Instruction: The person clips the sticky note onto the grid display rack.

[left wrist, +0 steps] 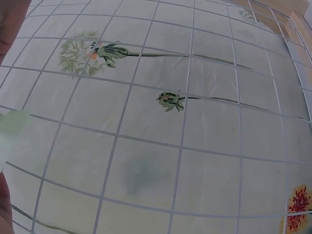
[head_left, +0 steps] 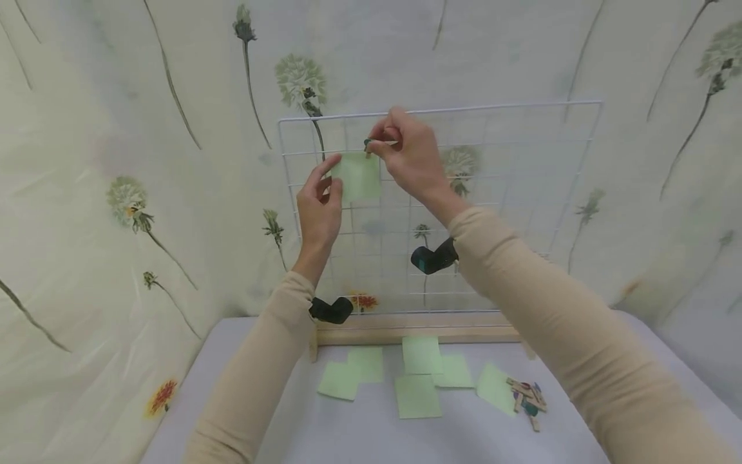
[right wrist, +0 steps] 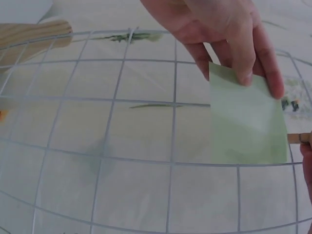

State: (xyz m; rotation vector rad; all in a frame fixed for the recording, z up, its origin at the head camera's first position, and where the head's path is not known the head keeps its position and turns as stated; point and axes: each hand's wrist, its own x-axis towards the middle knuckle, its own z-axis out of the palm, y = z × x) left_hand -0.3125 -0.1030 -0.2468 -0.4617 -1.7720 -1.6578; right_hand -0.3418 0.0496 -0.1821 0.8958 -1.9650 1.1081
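A square pale green paper note [head_left: 359, 177] is up against the white wire grid [head_left: 440, 111], near its upper left. My left hand [head_left: 320, 209] holds the note by its left edge; in the right wrist view the thumb [right wrist: 243, 63] lies over the paper. At the note's upper right corner, my right hand [head_left: 413, 153] pinches a small wooden clothespin [right wrist: 294, 138] with a dark decoration on it. The clothespin's tip meets the paper's edge; whether it grips the wire is hidden. Only a sliver of the note [left wrist: 12, 124] shows in the left wrist view.
The grid stands in a wooden base [head_left: 417, 330] on a table with a pale cover [head_left: 371, 441]. Several green notes [head_left: 418, 396] lie before it, with a pile of small clothespins [head_left: 527, 396] at the right. A flower-patterned curtain [head_left: 203, 77] hangs behind.
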